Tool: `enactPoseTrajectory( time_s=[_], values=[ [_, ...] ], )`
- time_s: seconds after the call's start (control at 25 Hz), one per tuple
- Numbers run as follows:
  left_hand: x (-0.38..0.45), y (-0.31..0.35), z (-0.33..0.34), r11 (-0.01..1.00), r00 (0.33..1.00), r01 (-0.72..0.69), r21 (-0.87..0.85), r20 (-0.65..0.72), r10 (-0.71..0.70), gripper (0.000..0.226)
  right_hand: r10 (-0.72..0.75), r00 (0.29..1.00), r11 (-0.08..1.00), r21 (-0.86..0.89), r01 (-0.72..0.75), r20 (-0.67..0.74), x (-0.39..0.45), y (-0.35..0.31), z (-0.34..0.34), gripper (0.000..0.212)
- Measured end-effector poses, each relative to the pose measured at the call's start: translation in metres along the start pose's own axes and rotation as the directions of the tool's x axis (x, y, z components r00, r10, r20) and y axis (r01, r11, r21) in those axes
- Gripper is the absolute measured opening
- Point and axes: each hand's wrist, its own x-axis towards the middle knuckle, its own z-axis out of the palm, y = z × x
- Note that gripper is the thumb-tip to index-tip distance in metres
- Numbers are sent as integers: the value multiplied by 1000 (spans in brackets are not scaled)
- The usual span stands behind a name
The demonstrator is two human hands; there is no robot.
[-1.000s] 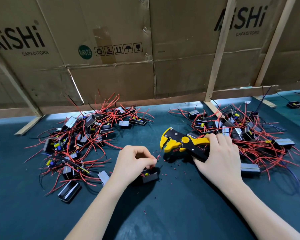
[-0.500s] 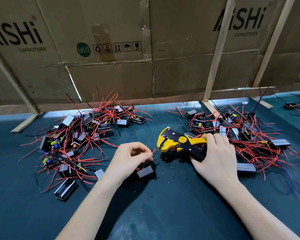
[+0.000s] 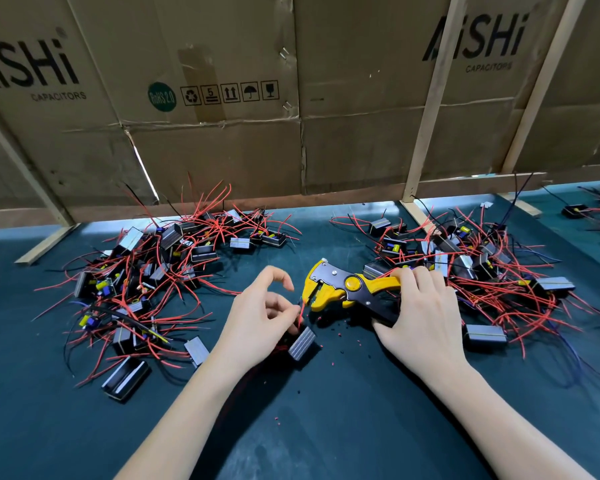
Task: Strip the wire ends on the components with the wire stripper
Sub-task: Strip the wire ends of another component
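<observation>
Nearest, left hand, thumb and fingertips pinching a short red wire just above the component it belongs to; index finger raised and curled clear of the pinch. Component a small ribbed grey-black block, lying on the dark surface directly under and just right of that hand, touching its lower fingers. Wire rising from the block, long axis running up and slightly right, free tip aimed at the tool's mouth.

Right of that, right hand, fingers curled over the yellow upper handle and thumb beneath the black lower one of the wire stripper. Stripper lying roughly level, long axis left to right, head pointing left toward the left hand, jaws parted. Wire tip just below and beside the lower yellow jaw, very near; touching or not, cannot tell.

So the relation that matters: wire end to the right of and above the left hand, mouth of the tool to the left of the right hand, the two nearly meeting. Probably a short feed of the tip up into the jaws, then a squeeze.

Scattered around the block, small red and black insulation bits.

Farther out, left pile beyond the left hand, right pile beyond the right hand.
</observation>
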Motion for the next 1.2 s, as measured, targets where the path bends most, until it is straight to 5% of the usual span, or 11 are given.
enactPoseTrajectory(
  time_s=[0.56,1.2],
  values=[
    [1,-2,3,986,994,-105,133,-28,109,13,1,1000,1000,13,-1,-29,-1,-4,-1,55],
    [4,-7,-2,995,999,-46,84,18,45,9,-72,990,993,-101,60,-118,1,-1,-4,48]
  ],
)
